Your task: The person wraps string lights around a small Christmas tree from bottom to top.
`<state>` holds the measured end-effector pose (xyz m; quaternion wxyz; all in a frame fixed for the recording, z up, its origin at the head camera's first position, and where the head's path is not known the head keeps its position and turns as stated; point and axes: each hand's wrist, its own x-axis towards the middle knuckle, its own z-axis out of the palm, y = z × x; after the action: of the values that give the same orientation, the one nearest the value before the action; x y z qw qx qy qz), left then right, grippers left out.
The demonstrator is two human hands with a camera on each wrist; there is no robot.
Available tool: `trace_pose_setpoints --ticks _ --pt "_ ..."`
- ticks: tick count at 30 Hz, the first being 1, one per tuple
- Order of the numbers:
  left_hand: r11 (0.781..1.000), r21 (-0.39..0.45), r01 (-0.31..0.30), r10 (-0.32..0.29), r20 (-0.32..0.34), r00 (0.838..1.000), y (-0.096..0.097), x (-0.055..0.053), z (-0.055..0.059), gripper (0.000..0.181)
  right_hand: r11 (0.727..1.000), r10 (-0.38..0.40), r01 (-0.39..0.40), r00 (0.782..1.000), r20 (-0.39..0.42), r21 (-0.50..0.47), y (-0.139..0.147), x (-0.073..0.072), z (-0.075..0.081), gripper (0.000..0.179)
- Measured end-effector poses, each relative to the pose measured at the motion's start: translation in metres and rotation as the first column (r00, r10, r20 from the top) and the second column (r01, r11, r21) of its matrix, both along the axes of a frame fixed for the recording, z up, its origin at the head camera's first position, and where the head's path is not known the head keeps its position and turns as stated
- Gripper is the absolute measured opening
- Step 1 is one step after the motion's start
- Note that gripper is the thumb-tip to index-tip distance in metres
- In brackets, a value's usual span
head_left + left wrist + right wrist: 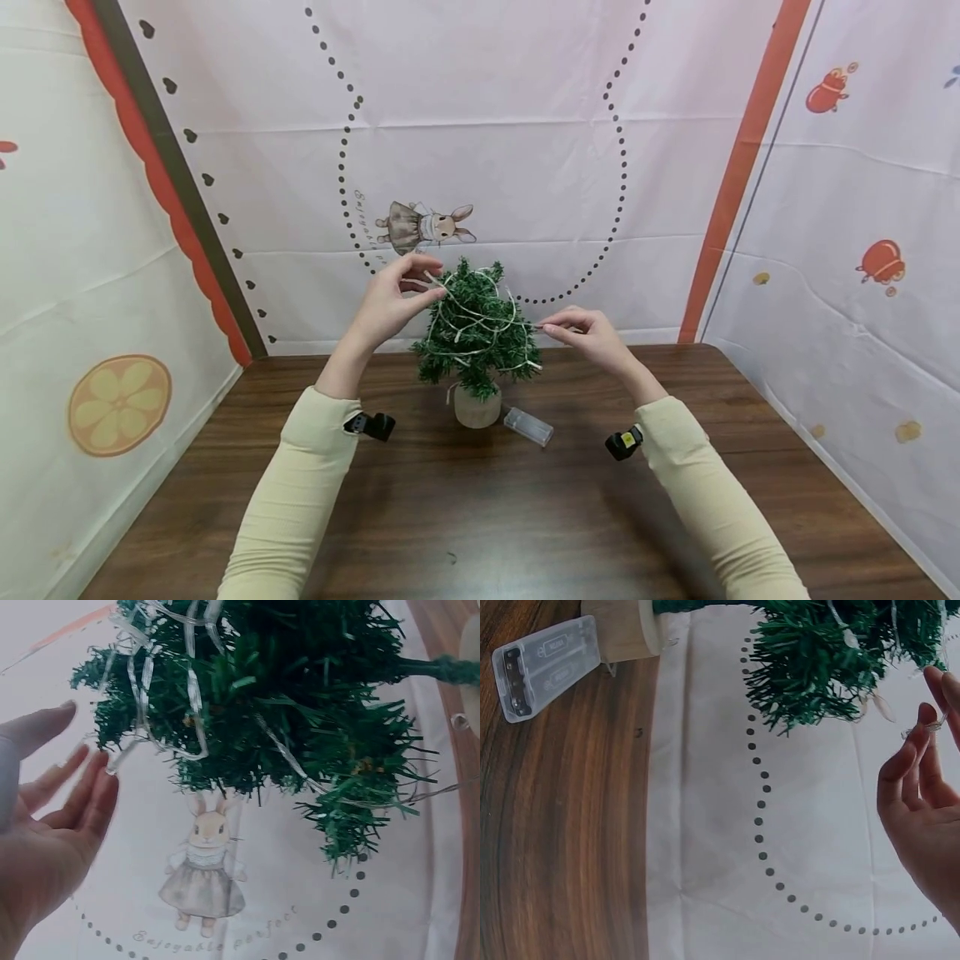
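Observation:
A small green artificial Christmas tree (480,321) stands upright with a string of fairy lights (487,317) looped round its branches. At the tree's upper left is my left hand (393,296); its fingertips touch a strand of the lights. Thumb and fingers stand apart there in the left wrist view. To the tree's right, my right hand (588,333) pinches the end part of the light string between thumb and fingers, and the strand stretches from there across the front of the tree. The tree's base (477,407) is round and pale.
A clear plastic battery box (529,426) lies on the brown wooden table (480,517), just right of the base. A printed cloth backdrop (487,167) with a rabbit drawing hangs close behind the tree. Cloth walls flank both sides.

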<state>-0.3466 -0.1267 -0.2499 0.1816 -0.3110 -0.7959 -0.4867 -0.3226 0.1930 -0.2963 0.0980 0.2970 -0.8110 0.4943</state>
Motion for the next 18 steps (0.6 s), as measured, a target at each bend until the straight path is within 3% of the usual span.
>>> trace_pose_setpoints --ticks 2,9,14,18 --pt "0.999 -0.034 -0.037 0.038 0.033 0.999 -0.0015 -0.0056 -0.0023 0.039 1.0 -0.009 0.009 1.0 0.001 -0.017 -0.0023 -0.0005 -0.0014 0.022" --pt "0.995 -0.071 -0.075 0.082 0.088 0.993 -0.0038 -0.0036 -0.0019 0.035 0.996 0.011 -0.008 0.999 0.039 -0.089 -0.0073 -0.0037 -0.0058 0.025" --pt "0.987 -0.102 -0.126 0.131 0.044 0.99 -0.0058 0.0 -0.0012 0.033 0.989 0.036 -0.029 0.998 0.047 -0.148 -0.0062 -0.0075 -0.0082 0.024" --pt "0.974 -0.123 -0.193 0.186 -0.06 0.981 -0.0039 0.0038 0.0015 0.033 0.983 0.044 -0.038 0.999 0.032 -0.179 -0.0051 -0.0082 -0.0083 0.023"
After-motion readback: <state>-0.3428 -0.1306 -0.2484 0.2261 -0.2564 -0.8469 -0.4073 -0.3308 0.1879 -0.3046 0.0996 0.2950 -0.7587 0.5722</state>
